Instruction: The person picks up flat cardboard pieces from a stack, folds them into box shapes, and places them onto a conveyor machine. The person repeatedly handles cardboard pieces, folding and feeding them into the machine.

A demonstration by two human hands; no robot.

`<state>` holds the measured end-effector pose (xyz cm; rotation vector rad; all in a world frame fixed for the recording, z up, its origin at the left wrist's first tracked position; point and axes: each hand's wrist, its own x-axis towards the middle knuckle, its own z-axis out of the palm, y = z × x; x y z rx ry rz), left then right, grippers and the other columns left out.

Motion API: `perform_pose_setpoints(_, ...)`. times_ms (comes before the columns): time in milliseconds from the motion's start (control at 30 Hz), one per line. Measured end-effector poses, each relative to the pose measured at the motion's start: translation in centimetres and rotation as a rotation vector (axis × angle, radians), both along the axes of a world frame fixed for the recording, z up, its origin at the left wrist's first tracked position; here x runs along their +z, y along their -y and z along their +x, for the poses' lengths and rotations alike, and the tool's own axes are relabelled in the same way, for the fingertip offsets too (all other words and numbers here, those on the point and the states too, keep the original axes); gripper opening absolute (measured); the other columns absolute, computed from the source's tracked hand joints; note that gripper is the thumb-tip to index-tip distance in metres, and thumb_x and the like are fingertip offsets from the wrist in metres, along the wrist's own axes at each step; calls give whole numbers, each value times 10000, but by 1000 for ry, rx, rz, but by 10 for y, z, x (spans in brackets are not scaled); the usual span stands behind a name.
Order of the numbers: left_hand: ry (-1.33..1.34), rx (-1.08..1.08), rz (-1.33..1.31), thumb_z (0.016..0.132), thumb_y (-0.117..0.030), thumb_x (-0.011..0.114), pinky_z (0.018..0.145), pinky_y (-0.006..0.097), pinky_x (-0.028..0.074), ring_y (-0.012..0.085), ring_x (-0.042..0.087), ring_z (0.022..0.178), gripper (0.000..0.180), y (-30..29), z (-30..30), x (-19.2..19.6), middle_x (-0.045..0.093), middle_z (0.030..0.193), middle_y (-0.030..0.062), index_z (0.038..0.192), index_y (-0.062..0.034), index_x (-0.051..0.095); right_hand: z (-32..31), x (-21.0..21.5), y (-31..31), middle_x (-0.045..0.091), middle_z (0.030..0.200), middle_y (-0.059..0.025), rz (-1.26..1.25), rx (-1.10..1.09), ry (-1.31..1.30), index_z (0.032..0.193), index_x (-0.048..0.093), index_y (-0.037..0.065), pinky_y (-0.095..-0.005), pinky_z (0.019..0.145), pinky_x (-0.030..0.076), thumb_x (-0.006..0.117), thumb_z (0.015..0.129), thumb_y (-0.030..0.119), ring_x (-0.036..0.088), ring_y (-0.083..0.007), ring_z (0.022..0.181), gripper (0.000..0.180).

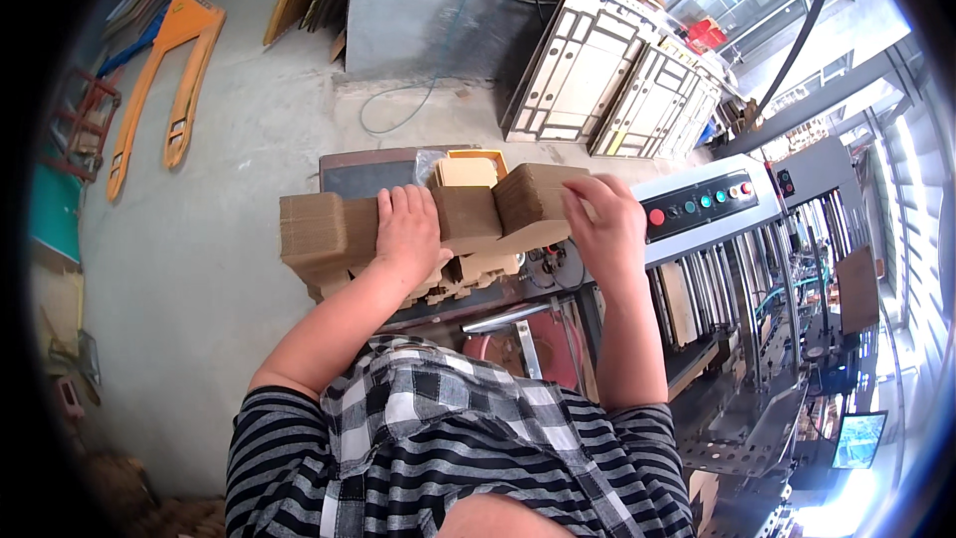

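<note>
A long stack of brown die-cut cardboard pieces (468,214) lies across in front of me, with notches along its top. My left hand (406,231) grips the stack at a notch left of its middle, fingers together over the top and thumb on the near side. At the right end, my right hand (605,221) is closed, its thumb and fingertips pinching the edge of the cardboard. Below the stack, more cut cardboard pieces (478,274) show in part. Behind it sits a yellow box (490,153) with pale cardboard pieces.
A machine with a button panel (702,203) and metal rollers stands at my right. A pink round tub (558,347) is below the work surface. Cutting boards (578,65) lean at the back. An orange pallet jack (179,70) stands at far left; a hose (393,130) lies on the floor.
</note>
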<state>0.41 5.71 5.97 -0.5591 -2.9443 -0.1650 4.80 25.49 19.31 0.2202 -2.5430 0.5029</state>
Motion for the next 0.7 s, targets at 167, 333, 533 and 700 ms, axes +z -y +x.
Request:
perform_pose_setpoints(167, -14, 10, 12, 613, -517, 723, 1017, 447, 231, 280, 399, 1039, 899, 0, 1, -3, 440, 1071, 142, 1199, 77, 389, -32, 4, 20, 612, 802, -118, 356, -85, 239, 814, 665, 54, -399, 707, 475, 606, 791, 236, 594, -295, 796, 193)
perform_pose_setpoints(333, 0, -5, 25, 613, -511, 724, 1016, 466, 233, 284, 395, 1046, 893, 1, 2, -2, 439, 1069, 145, 1198, 77, 394, -42, 5, 33, 620, 817, -115, 487, -206, 362, 772, 664, 54, -404, 711, 479, 577, 791, 219, 605, -290, 811, 188)
perform_pose_setpoints(533, -9, -10, 6, 620, -511, 722, 1011, 464, 248, 285, 396, 1039, 898, 2, 4, 0, 438, 1062, 148, 1206, 85, 392, -47, 2, 37, 619, 818, -116, 655, -187, 365, 766, 632, 60, -385, 688, 487, 546, 776, 135, 613, -275, 802, 115)
perform_pose_setpoints(700, -6, -12, -10, 626, -515, 718, 1013, 457, 251, 279, 399, 1031, 896, 2, 4, 4, 439, 1054, 142, 1203, 88, 392, -49, -2, 22, 611, 810, -126, 639, -56, 286, 749, 594, 51, -388, 678, 489, 548, 782, 135, 607, -291, 772, 101)
